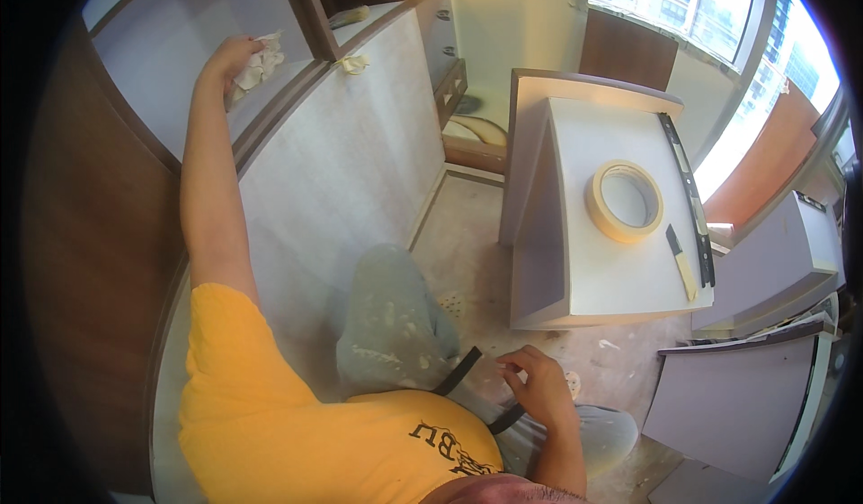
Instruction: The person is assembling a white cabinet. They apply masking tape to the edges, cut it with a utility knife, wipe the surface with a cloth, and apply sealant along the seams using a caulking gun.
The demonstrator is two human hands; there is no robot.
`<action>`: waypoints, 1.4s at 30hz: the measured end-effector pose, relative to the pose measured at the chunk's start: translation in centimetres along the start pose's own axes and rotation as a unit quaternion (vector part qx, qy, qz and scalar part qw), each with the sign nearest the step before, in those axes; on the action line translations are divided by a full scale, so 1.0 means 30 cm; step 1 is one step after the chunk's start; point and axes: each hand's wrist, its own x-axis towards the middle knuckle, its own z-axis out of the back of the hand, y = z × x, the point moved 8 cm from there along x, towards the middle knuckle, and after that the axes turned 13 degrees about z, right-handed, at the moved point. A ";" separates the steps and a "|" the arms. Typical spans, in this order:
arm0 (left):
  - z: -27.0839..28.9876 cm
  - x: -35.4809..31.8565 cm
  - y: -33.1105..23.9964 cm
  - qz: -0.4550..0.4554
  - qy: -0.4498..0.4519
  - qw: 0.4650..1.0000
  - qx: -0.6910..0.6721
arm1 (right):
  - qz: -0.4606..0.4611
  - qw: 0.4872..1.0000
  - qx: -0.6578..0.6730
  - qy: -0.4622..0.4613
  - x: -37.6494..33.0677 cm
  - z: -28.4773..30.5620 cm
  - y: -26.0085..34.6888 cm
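Note:
My left arm reaches up into an open cabinet compartment [193,41] at the far left. There my left hand [234,62] is closed around a crumpled wad of cream masking tape or paper [262,63]. Another scrap of the same cream material [353,64] clings to the brown edge strip beside the compartment. Low in front of me, my right hand [539,385] hovers over my lap with its fingers curled in. Whatever those fingers may hold is too small to make out. A black strap [459,371] hangs close to that hand.
A roll of masking tape [625,202] and a utility knife [681,263] lie on an upturned drawer [593,275] at right, with a black slide rail [690,200] along it. More drawers [733,396] stand farther right. A whitish cabinet panel [351,135] rises on my left.

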 end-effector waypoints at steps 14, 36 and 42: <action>-0.067 -0.141 -0.010 0.006 0.072 0.997 0.041 | 0.025 1.000 -0.017 -0.005 -0.003 -0.011 -0.003; -0.201 -0.314 0.047 -0.193 -0.193 0.884 0.379 | 0.004 1.000 -0.030 0.001 -0.020 -0.024 -0.034; -0.282 -0.304 0.104 -0.064 -0.092 0.860 0.498 | 0.005 0.999 -0.029 0.013 -0.029 -0.034 -0.060</action>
